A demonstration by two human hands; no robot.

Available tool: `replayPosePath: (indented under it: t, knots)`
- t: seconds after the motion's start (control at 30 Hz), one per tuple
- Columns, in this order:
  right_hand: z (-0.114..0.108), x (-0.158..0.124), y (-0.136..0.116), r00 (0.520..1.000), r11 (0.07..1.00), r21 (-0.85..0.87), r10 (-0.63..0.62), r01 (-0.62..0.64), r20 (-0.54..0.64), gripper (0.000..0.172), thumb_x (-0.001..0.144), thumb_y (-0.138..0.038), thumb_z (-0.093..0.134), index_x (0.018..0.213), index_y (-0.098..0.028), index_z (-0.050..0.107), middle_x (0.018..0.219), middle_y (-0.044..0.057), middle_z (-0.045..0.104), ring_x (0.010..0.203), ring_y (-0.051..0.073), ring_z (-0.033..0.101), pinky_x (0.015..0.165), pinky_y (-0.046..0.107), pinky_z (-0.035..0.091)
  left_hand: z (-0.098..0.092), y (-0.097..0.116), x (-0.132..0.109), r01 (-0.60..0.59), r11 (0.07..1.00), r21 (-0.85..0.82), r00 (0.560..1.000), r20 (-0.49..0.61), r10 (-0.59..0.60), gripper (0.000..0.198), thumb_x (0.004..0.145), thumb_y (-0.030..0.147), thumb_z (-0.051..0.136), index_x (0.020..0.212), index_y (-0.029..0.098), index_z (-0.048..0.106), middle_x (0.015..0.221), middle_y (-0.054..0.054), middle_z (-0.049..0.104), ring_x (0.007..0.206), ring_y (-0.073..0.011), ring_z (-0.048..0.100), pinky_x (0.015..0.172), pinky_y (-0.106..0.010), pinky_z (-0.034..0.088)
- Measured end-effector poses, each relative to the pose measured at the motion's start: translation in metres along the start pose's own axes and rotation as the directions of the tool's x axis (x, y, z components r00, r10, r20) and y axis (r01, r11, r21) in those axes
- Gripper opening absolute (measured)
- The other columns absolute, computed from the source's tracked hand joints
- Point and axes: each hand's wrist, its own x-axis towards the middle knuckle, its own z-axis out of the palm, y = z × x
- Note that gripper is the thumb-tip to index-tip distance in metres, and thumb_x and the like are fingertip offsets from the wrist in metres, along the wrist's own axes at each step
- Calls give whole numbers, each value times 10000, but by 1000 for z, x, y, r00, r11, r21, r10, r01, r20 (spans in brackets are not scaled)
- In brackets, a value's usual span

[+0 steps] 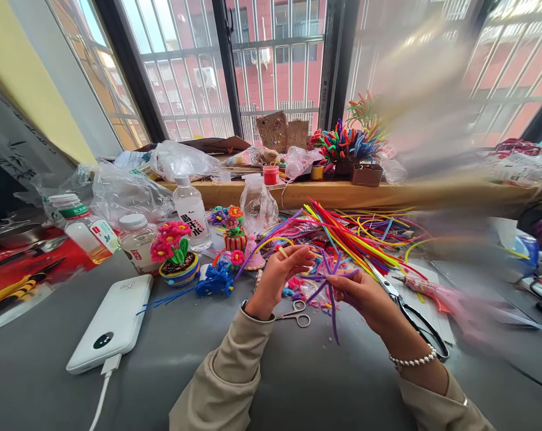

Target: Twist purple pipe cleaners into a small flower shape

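Note:
My right hand [363, 296] pinches a bundle of crossed purple pipe cleaners [332, 299] between thumb and fingers. Their fuzzy ends spread out like a star, and one longer end hangs down over the table. Close to the star's left side, my left hand [277, 281] is raised with its fingers curved and apart from the thumb, and I see nothing gripped in it. Below the hands lie small silver scissors [298, 314]. Large black-handled scissors [419, 323] lie beside my right wrist, partly covered by it. Colourful scraps [298, 290] are scattered behind the hands.
Loose pipe cleaners [365, 233] lie in a heap behind my right hand. To the left are a white power bank [113, 320] with a cable, a pink pipe-cleaner flower pot [179, 272], a blue pipe-cleaner piece [215, 280] and a water bottle [191, 215]. The right side is smeared.

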Motion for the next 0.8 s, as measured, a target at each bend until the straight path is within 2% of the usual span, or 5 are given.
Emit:
replayPosePath:
  t: [0.2, 0.4, 0.5, 0.8]
  knots:
    - [2, -1, 0, 1000, 989, -150, 6, -2, 29, 274, 627, -381, 649, 525, -152, 537, 476, -35, 476, 460, 69, 358, 453, 236, 211, 4, -3, -2, 25, 996, 84, 995, 94, -33, 188, 563, 260, 693, 668, 119, 625, 618, -2, 610, 578, -97, 563, 633, -241, 443]
    - [4, -2, 0, 993, 992, -52, -114, 113, -9, 250, 617, -345, 666, 539, -163, 513, 496, -54, 438, 486, 67, 335, 472, 233, 223, 4, -6, 1, 127, 989, -82, 990, 70, -121, 152, 577, 234, 686, 634, 124, 597, 594, -2, 624, 588, -104, 587, 625, -231, 454]
    - [5, -2, -1, 993, 993, -19, -115, 115, -34, 232, 602, -338, 678, 566, -164, 527, 515, -52, 450, 503, 69, 347, 486, 232, 241, 1, -9, 3, 155, 976, -150, 985, 97, -142, 118, 604, 220, 669, 640, 132, 599, 608, 8, 630, 593, -92, 589, 624, -217, 459]
    - [5, -1, -1, 991, 992, -52, -119, 116, -55, 229, 593, -344, 682, 595, -163, 541, 512, -52, 471, 478, 64, 353, 464, 229, 231, 1, -13, 5, 143, 980, -138, 987, 87, -131, 117, 624, 237, 656, 688, 143, 626, 639, 13, 632, 603, -80, 586, 596, -190, 447]
